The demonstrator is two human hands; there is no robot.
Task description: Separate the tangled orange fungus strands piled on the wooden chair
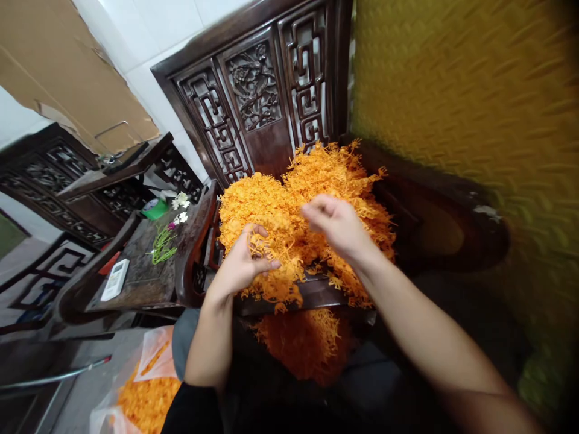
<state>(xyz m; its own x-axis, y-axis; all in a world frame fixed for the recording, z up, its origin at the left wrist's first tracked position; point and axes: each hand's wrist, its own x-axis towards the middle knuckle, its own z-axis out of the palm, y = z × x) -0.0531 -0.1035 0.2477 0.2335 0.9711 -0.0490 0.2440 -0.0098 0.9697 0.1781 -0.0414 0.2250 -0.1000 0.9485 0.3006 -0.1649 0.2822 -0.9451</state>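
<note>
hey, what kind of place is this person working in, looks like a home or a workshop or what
Probably a living room at home used for piecework. The signs: a dark carved wooden armchair heaped with orange frilly plastic sprigs, a matching carved side table holding a white remote control, and white wall tiles. Both hands pick at the sprigs.

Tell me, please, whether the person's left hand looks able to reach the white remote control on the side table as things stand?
Probably not without letting go: the left hand is closed on a clump of orange sprigs, and the chair's wooden armrest stands between it and the remote control, which lies on the side table beyond.
</note>
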